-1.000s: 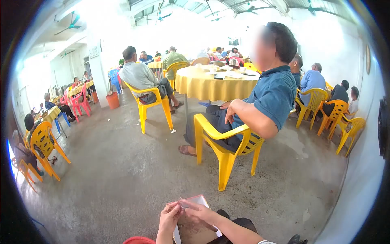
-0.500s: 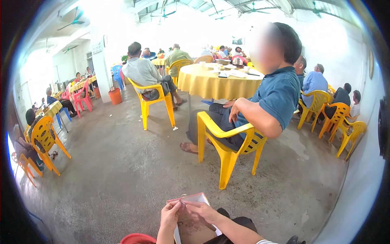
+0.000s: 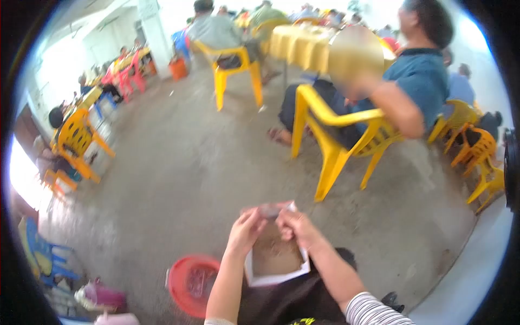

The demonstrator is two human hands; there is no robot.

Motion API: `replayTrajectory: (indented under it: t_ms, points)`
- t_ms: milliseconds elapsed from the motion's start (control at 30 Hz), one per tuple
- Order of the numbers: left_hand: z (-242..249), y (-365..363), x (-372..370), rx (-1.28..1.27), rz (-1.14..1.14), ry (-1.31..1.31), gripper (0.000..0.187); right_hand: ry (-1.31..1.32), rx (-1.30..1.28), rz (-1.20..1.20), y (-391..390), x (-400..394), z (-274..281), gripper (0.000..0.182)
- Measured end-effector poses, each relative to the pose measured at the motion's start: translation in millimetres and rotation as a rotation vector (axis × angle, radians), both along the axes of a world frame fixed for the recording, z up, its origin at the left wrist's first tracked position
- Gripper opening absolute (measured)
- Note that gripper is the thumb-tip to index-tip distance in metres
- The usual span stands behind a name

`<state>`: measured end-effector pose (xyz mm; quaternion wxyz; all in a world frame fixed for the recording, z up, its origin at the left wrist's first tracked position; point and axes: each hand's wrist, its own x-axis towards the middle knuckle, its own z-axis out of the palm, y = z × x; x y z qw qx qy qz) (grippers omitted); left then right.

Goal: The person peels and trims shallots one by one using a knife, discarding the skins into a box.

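A shallow cardboard box (image 3: 276, 261) with white sides and a brown inside rests on my lap. Over its far end, my left hand (image 3: 246, 232) is closed, thumb and fingers pinching one end of a small greyish, flat-looking piece (image 3: 269, 210). The other end of that piece is between the fingers of my right hand (image 3: 297, 228), also closed. Blur hides what kind of thing it is. Crumb-like bits lie on the box floor.
A red plastic basin (image 3: 176, 284) stands on the floor left of my lap. Ahead, a person in a dark blue shirt (image 3: 420, 76) sits on a yellow chair (image 3: 330, 162). A table with a yellow cloth (image 3: 298, 49) is behind. Blue stools (image 3: 49, 254) and a pink flask-like container (image 3: 103, 294) are lower left.
My view has tilted down, bringing the box and basin further into sight. My hands have moved slightly apart, and the greyish piece now shows between them. The seated person's arm has risen.
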<state>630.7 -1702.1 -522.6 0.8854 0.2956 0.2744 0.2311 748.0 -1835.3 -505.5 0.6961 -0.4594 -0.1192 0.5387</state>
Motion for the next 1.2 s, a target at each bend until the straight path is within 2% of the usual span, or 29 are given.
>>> replayTrajectory:
  t_ms: [33,100,133,200,267,467,667,767,867,967,1000,1067,1167,1200]
  points:
    - [0,4,-1,0.009,-0.029,-0.009,0.018,0.038,0.002,-0.024,0,2,0,0.015]
    - [-5,11,-4,0.016,-0.064,-0.026,0.019,-0.168,-0.006,0.059,-3,9,-9,0.021]
    - [-7,13,-4,0.012,-0.070,-0.028,0.019,-0.248,-0.016,0.092,-5,9,-4,0.031]
    - [-7,15,-2,-0.004,-0.078,-0.054,0.020,-0.504,-0.039,0.190,-5,12,4,0.036]
    - [-6,16,-2,0.008,-0.063,-0.012,0.019,-0.563,-0.085,0.274,-6,14,13,0.049]
    - [6,4,-2,0.192,-0.120,0.109,0.017,-0.422,0.024,0.190,-7,10,3,0.052]
    - [-2,2,-5,0.361,-0.208,0.183,0.013,-0.569,-0.002,0.200,2,5,1,0.041]
    - [0,1,-4,0.510,-0.192,0.305,0.014,-0.667,0.051,0.125,5,1,-13,0.037]
    - [2,2,0,0.589,-0.171,0.410,0.014,-1.193,-0.066,0.004,9,-7,-25,0.035]
    - [-1,0,-6,0.523,-0.218,0.363,0.015,-1.384,-0.190,-0.353,24,13,-46,0.033]
    - [-1,1,-8,0.488,-0.250,0.324,0.015,-1.063,-0.164,-0.427,27,33,-49,0.030]
    - [4,5,-9,0.380,-0.198,0.251,0.015,-0.611,-0.128,-0.454,22,43,-26,0.028]
    - [2,14,-9,0.230,-0.108,0.073,0.019,-0.683,-0.351,-0.033,6,25,-10,0.035]
    - [3,16,-10,0.184,-0.088,0.010,0.022,-0.952,-0.255,0.087,8,20,-20,0.036]
